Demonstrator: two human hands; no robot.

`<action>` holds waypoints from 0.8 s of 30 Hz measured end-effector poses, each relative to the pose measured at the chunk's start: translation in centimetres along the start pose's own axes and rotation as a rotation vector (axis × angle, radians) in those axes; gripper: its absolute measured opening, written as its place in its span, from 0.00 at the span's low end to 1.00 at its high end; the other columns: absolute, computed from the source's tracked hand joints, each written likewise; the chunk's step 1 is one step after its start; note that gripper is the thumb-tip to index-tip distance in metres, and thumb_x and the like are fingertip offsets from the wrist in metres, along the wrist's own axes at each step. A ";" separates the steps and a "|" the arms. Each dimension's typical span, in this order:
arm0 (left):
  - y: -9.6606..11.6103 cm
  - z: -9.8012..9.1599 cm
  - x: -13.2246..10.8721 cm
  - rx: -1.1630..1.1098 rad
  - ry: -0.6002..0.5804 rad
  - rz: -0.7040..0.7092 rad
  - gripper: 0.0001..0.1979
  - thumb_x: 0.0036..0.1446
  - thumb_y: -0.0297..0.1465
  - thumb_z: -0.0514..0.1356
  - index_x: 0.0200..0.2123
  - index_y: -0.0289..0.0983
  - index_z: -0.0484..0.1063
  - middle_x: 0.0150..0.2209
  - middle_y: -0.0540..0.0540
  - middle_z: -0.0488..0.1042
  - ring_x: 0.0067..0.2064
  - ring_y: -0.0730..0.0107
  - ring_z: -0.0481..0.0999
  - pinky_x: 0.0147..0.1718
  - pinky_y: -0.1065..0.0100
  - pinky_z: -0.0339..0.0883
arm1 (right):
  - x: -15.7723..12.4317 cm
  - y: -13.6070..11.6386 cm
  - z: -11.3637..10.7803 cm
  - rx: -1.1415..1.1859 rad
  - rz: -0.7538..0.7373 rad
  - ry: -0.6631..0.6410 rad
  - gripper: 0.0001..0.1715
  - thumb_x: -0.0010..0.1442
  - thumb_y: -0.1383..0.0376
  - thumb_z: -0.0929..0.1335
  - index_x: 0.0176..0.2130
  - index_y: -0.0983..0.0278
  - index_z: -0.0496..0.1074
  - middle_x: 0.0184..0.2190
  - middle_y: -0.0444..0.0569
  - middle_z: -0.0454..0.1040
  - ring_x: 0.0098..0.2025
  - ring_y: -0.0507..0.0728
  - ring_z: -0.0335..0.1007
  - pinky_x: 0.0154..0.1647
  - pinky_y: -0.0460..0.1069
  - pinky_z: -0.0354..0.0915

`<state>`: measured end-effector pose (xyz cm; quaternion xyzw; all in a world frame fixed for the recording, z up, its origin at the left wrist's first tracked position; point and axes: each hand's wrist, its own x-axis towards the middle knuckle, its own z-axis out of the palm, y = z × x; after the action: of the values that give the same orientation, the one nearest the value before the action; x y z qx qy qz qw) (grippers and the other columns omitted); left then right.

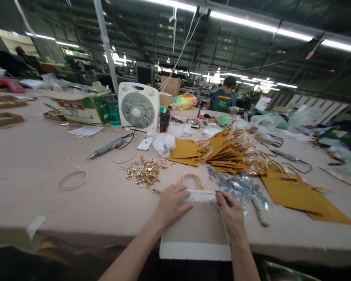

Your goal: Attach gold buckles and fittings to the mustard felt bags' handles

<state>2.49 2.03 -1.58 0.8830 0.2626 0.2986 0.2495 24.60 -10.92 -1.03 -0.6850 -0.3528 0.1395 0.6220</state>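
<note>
1. Through the head camera I see a shallow tray holding small metal pieces; the green carton beside it hides its contents from me.
2. I count one fan, one phone and two power screwdrivers; the gold clasps and silver plates lie in heaps too dense to count.
3. The flat beige panel, white-banded top and bottom, overhangs the near edge of the pinkish worktop; a round orange loop lies beyond it.
4. My left grip is spread open on the panel's upper left.
5. My right grip is closed at its upper right corner; I cannot tell what it pinches.
</note>
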 end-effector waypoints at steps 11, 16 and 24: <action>0.2 -0.5 1.1 -0.013 -0.033 -0.041 0.10 0.68 0.38 0.62 0.49 0.50 0.81 0.53 0.50 0.78 0.58 0.59 0.70 0.59 0.55 0.66 | -0.9 0.1 4.7 -0.104 -0.226 -0.271 0.17 0.71 0.52 0.66 0.46 0.60 0.79 0.42 0.51 0.78 0.46 0.60 0.73 0.50 0.53 0.68; 0.3 -0.5 3.0 0.073 -0.120 -0.014 0.08 0.67 0.40 0.63 0.43 0.47 0.82 0.49 0.49 0.80 0.54 0.58 0.72 0.52 0.56 0.68 | -0.9 0.1 4.7 -0.097 -0.237 -0.266 0.15 0.70 0.52 0.68 0.44 0.60 0.78 0.40 0.49 0.77 0.44 0.60 0.73 0.47 0.53 0.67; 1.6 -0.1 3.5 0.199 -0.114 -0.019 0.08 0.71 0.38 0.58 0.39 0.43 0.74 0.43 0.49 0.79 0.50 0.59 0.74 0.46 0.56 0.63 | -0.8 0.3 4.6 -0.130 -0.270 -0.236 0.11 0.72 0.56 0.67 0.44 0.58 0.77 0.40 0.48 0.76 0.44 0.59 0.72 0.48 0.53 0.66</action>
<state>5.34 3.02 0.85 0.9163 0.2849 0.2180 0.1780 21.26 -7.98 -2.36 -0.6488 -0.5204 0.1112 0.5439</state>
